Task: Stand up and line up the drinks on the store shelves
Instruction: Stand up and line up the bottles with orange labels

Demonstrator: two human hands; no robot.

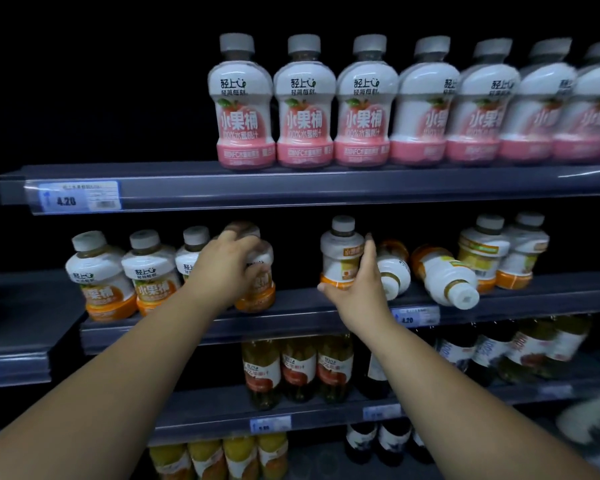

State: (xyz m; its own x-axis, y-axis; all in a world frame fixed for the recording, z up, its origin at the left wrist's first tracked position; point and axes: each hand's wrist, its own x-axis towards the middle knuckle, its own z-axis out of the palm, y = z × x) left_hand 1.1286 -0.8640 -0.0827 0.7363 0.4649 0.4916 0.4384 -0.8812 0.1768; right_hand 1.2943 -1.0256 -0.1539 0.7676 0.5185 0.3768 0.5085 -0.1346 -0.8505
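Observation:
On the middle shelf [291,308] stand white bottles with orange bases and grey caps. My left hand [222,268] grips the fourth bottle from the left [262,285], which stands upright beside three lined-up ones [101,275]. My right hand [355,289] holds another upright orange bottle [340,251] by its lower body. Just right of it, two bottles lie on their sides: one [394,268] behind my hand, and one [447,275] with its cap pointing toward me. Two more [503,251] stand at the right.
The top shelf [326,183] carries a row of several pink-based bottles [305,109]. Lower shelves hold dark and amber juice bottles [297,368] and yellow ones [222,459]. Price tags [78,197] sit on the shelf edges. The left of the top shelf is dark.

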